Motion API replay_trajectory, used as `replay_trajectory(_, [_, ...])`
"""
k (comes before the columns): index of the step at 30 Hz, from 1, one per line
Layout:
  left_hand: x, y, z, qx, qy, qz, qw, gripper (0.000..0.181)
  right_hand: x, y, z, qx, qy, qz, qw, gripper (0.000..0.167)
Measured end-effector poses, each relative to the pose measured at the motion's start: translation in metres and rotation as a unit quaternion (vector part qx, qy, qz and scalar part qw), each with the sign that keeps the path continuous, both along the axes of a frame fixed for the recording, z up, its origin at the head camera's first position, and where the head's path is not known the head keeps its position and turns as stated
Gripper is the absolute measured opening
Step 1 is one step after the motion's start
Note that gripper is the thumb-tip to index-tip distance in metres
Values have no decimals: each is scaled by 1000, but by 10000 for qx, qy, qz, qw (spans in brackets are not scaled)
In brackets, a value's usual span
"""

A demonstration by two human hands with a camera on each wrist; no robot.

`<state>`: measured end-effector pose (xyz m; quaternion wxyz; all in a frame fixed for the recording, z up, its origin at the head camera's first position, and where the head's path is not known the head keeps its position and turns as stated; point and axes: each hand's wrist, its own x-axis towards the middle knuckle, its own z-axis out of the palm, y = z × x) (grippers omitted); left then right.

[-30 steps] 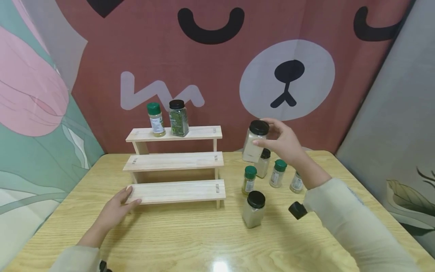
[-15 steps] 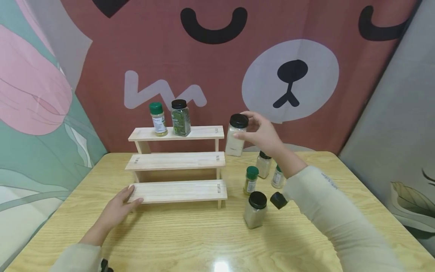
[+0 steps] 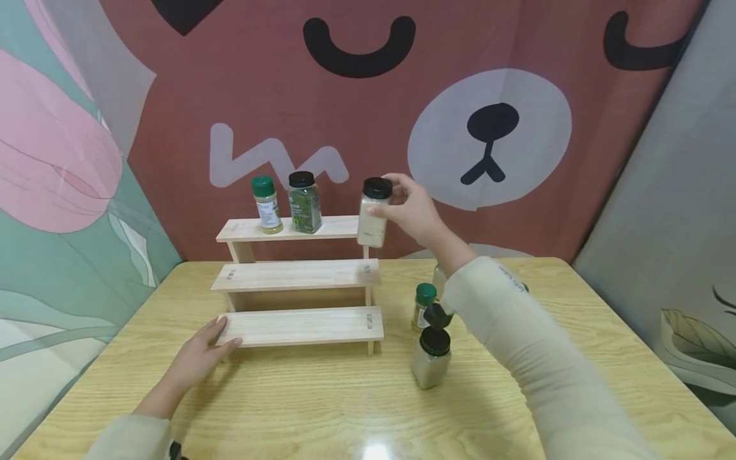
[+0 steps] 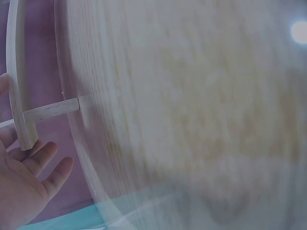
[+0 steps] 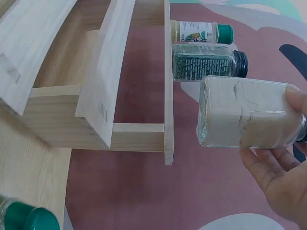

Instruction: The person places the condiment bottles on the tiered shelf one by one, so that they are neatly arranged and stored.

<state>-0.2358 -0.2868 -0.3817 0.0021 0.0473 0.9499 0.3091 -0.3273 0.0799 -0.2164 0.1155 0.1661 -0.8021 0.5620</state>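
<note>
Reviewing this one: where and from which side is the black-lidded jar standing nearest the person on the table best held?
Probably by opposite sides of the jar, just under its black lid, coming from the near side: it stands upright, its body looks flat-sided, and the green-capped bottle stands behind it.

Head view evenly lit; small glare spot on near edge of table [image 3: 310, 409], soft shadows. Wrist views dimmer; left one hazy, visibly bowed.
</note>
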Motion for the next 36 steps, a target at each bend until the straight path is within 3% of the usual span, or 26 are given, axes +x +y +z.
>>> replay_trajectory(10, [4,-3,-3,6,20,43,10000,77,-22,-24,-1,-5,18,-61,10000,51])
replay_trajectory(19, [1,-1,-4,94,6,72,9999,80,-39,-38,-7,-91,-109,-73,9999,52])
replay_trajectory(36, [-1,0,1,97,29,53,9999,80,-52,-55,-5,127,-346,-257,9990,52])
